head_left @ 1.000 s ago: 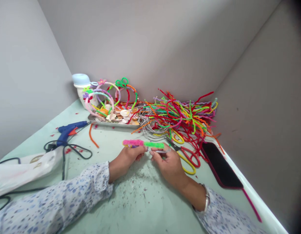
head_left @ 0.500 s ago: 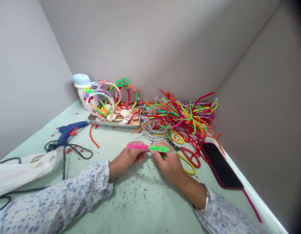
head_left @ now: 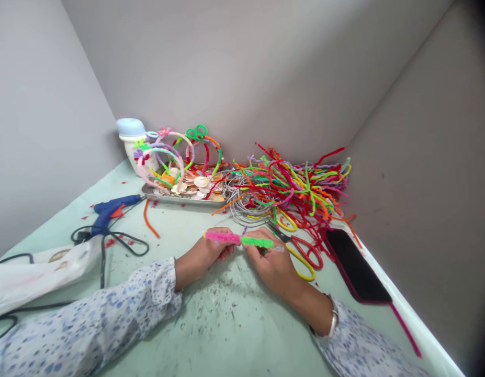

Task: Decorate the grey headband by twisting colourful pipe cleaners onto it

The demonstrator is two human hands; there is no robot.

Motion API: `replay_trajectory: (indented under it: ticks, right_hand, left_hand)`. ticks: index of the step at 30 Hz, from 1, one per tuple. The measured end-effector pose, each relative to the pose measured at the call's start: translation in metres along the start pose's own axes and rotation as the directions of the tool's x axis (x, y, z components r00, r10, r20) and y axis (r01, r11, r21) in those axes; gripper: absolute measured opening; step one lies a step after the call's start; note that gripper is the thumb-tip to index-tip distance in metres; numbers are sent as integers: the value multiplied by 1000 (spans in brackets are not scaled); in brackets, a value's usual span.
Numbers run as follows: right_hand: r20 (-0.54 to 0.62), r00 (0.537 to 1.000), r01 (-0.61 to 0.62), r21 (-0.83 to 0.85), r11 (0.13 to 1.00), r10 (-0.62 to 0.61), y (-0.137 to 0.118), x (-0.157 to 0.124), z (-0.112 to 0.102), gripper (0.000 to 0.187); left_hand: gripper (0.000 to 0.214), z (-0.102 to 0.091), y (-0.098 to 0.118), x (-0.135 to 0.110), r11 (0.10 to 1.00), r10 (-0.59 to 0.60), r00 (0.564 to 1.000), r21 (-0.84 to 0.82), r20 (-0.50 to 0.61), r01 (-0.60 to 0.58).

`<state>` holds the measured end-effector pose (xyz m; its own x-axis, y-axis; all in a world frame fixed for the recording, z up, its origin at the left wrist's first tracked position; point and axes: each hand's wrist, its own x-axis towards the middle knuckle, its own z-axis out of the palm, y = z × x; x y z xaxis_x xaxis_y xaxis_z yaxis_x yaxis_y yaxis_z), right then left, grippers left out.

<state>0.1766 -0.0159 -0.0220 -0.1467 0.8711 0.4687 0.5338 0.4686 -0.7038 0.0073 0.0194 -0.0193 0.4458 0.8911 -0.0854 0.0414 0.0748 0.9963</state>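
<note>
My left hand (head_left: 205, 255) and my right hand (head_left: 270, 263) both pinch a short fuzzy strip wrapped in pipe cleaner (head_left: 239, 240), pink on its left half and green on its right half. The left fingers close on the pink end, the right fingers on the green end. A thin bare grey tip sticks out to the right beyond the green. The strip sits just above the pale green table (head_left: 226, 324). Both sleeves are white with blue spots, and a watch is on my right wrist.
A heap of coloured pipe cleaners (head_left: 297, 191) lies at the back right. Yellow and red scissors (head_left: 301, 251) and a dark phone (head_left: 354, 267) are right of my hands. A metal tray (head_left: 183, 200) with shells and wrapped headbands, a blue glue gun (head_left: 111, 209) and its black cord are on the left.
The pink and green strip has dropped slightly and shifted right as both hands turned it. My fingers now cover more of it.
</note>
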Motion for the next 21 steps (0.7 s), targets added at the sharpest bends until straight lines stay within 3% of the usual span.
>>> replay_trajectory:
  ticks: [21]
  right_hand:
    - [-16,1000,-8,-57,998,7,-1,-1,-2,24]
  left_hand:
    - [28,4,10,-4,999,34,999,8,-8,-34]
